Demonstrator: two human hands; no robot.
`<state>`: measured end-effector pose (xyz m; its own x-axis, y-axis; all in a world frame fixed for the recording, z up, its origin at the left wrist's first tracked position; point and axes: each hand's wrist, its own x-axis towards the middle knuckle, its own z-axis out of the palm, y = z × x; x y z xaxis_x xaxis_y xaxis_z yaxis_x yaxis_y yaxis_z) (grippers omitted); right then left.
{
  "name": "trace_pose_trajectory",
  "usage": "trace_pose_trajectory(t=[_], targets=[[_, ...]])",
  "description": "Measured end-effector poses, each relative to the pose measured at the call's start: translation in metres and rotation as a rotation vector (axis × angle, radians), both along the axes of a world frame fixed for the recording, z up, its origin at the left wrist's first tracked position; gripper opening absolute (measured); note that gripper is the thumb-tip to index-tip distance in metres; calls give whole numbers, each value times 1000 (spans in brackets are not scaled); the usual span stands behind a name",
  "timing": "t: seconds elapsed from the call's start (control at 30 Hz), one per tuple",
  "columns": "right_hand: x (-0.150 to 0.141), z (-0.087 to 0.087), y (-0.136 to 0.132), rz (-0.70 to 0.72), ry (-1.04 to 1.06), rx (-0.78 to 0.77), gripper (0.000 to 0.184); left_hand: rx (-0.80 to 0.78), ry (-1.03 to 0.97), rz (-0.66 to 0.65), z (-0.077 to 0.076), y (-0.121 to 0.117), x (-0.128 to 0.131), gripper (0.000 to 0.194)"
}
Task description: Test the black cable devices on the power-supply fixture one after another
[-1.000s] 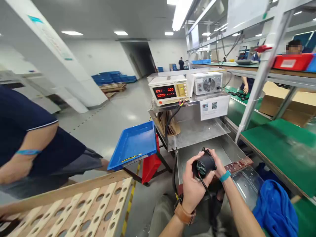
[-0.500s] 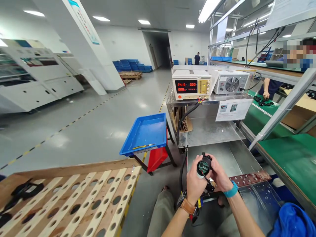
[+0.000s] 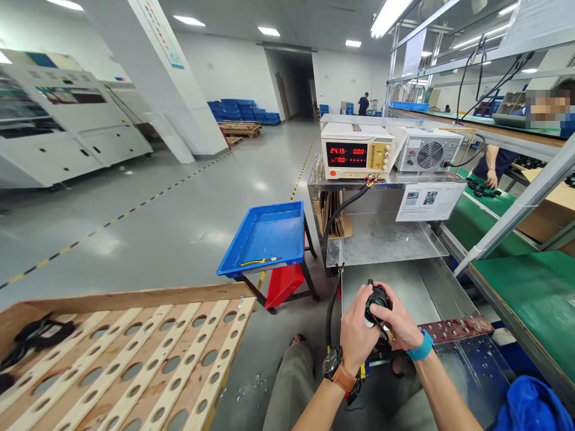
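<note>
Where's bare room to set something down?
Bare room: the blue tray beyond the yellow-handled tool; the green bench top before the slanted post; the steel basin between lower shelf and studded strip. Crowded: the upper shelf, with a digital power supply and fan-backed unit, and around the left hand and right hand, holding a black cylinder.

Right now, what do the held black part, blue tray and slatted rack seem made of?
Black part: perhaps plastic, dark and smooth, though largely covered. Blue tray: likely plastic, its surface shiny. Slatted rack: apparently bare wood, pale with brown marks.
</note>
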<state>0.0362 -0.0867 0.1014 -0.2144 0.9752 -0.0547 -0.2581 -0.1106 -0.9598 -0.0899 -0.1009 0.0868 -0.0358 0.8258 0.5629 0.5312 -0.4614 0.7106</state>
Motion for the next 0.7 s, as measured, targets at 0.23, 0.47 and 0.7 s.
trace_pose_trajectory(t=[0.23,0.47,0.7], targets=[[-3,2,2,-59,24,-4,62,-42,-55,-39,2,5,4,58],[6,31,-2,-17,258,-119,66,-260,-192,-261,-17,-10,-16,75],[15,63,18,72,323,-147,66,-392,204,-503,-38,-30,9,41]])
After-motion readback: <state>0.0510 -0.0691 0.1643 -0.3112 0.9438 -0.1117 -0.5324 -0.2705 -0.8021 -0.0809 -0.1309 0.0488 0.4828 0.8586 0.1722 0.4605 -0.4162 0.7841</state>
